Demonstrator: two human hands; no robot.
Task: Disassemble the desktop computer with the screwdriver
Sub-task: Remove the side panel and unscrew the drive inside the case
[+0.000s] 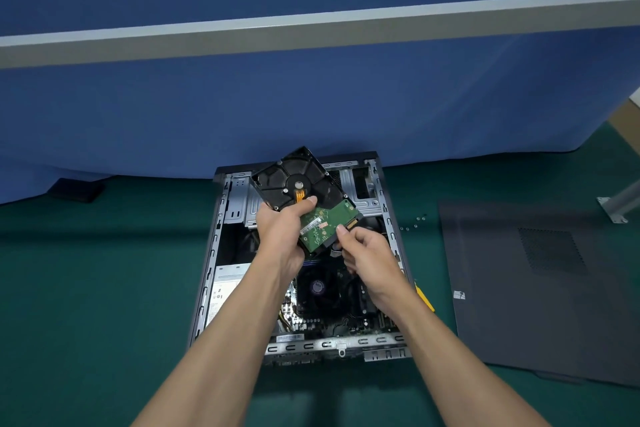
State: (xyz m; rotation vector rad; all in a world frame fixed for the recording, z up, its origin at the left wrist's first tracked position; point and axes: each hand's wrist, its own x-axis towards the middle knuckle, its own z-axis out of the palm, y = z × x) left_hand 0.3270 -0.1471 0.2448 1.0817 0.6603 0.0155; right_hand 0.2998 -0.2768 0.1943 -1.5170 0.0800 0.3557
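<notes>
PC case [209,270]: lies flat on green mat [104,288], side off, board & fan showing.
L hand [280,236]: fingers wrapped round hard drive's left edge, thumb on top.
Hard drive [304,198]: held up over case, tilted, green PCB side up.
R hand [367,253]: thumb & forefinger pinch drive's near edge by gold connector.
Screwdriver [424,296]: only yellow handle shows, just right of case.
Screws [414,224]: loose on mat.
Side panel [540,288]: flat, far right.

Black hard drive [297,184] with green circuit board [325,224]; dark green mat [104,288]; blue partition [311,107]; yellow screwdriver handle [425,298]
</notes>
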